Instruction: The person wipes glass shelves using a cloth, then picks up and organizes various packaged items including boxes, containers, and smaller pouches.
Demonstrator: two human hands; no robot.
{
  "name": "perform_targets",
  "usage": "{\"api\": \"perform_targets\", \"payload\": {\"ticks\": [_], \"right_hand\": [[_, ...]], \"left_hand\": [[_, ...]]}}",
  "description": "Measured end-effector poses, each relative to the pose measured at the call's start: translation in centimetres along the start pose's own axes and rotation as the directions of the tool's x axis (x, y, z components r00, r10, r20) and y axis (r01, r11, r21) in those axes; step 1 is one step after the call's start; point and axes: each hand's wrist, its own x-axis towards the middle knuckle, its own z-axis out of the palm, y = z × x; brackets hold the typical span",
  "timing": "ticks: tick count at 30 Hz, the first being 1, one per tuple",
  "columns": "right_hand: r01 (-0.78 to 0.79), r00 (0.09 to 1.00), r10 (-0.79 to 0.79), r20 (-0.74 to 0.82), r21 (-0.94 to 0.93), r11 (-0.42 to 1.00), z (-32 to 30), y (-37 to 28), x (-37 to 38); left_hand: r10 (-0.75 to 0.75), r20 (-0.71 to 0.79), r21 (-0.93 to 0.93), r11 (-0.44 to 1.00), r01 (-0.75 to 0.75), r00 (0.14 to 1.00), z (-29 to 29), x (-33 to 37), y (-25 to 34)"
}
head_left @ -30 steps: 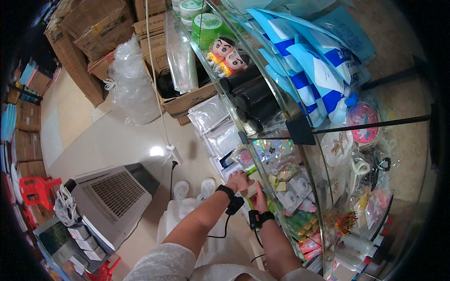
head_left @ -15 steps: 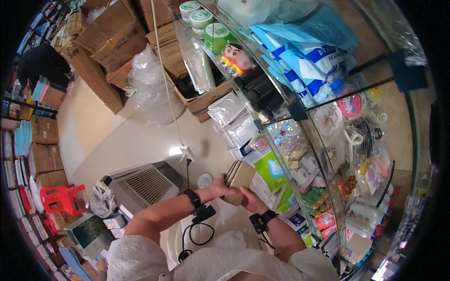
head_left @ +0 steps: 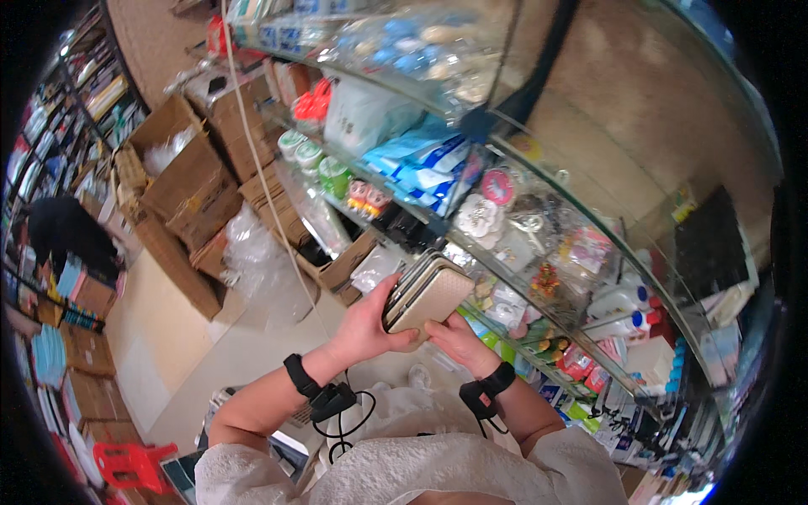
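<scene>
Both my hands hold a stack of several flat beige cases (head_left: 434, 296) that look like wallets, with rounded corners and dark and pale edges. The top one has a textured cover. My left hand (head_left: 364, 326) is wrapped round the left side of the stack, its thumb along the lower edge. At the lower right corner my right hand (head_left: 465, 345) grips with its thumb on the top cover, the other fingers partly hidden beneath. The stack is tilted in front of the glass shelves (head_left: 539, 324).
The shelves hold blue-and-white packs (head_left: 425, 168), green-lidded tubs (head_left: 333, 175), bagged trinkets (head_left: 589, 248) and white bottles (head_left: 619, 299). Left are open cardboard boxes (head_left: 189, 181), clear plastic wrap (head_left: 261, 261), a hanging white cable (head_left: 252, 135) and a red stool (head_left: 135, 465). A person in dark clothes (head_left: 71, 240) bends far left.
My hands have raised the stack higher, toward the shelves, still gripping it. My view has tilted up, showing more of the upper shelves and less of the floor and the grey machine.
</scene>
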Motion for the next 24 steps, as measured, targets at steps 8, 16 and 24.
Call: {"api": "perform_targets", "payload": {"ticks": [8,16,24], "right_hand": [[0.209,0.954,-0.233,-0.188,-0.138,0.968,2.9,-5.3,-3.9],[0.473,0.88,-0.469,0.081,-0.262,0.841,0.5,-11.5,-10.4],[0.35,0.904,-0.409,-0.123,-0.336,0.874,-0.8,-9.2,-15.0]], "left_hand": [[0.261,0.161,0.166,0.944,-0.287,0.952,-1.6,4.1,8.6],[0.684,0.212,0.158,0.681,-0.715,0.698,-5.9,12.5,23.3],[0.676,0.465,0.202,0.549,-0.811,0.573,-0.4,24.2,29.3]]}}
